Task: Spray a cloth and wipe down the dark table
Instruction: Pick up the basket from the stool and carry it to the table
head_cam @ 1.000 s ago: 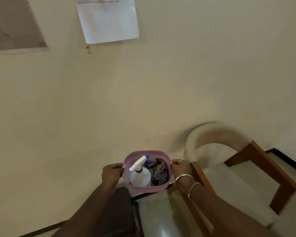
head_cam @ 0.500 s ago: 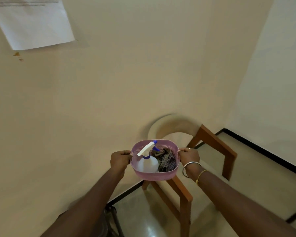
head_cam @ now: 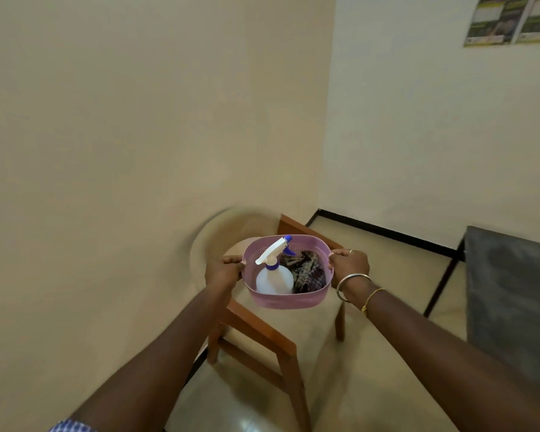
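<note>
Head view shows both your arms stretched out ahead of you, with a lilac perforated basket carried in the air between your hands. Your left hand grips the basket's left rim, fingers curled over the edge and knuckles up. Your right hand grips the opposite rim in the same way, wrapped onto the edge, with a ring on one finger and a silver bangle and a thinner gold one at the wrist. The spray bottle stands inside the basket in the half nearer your left hand. It has a white body, a blue collar and a white trigger head tipped with blue, and the head slants up toward the far rim. The cloth, dark and checked, lies crumpled in the half nearer your right hand, pressed up against the bottle's side. Neither hand touches the bottle or the cloth; you hold only the basket's rim. The dark table is off to the right of your right hand, well apart from it and lower down, at the edge of the view. Its top is a dull grey-black slab on thin black legs. Below and just beyond your hands stands a wooden-framed chair with a pale back, which is blurred. High above your right hand, two green posters hang on the white wall. A blue checked sleeve shows at the bottom of your left arm.
</note>
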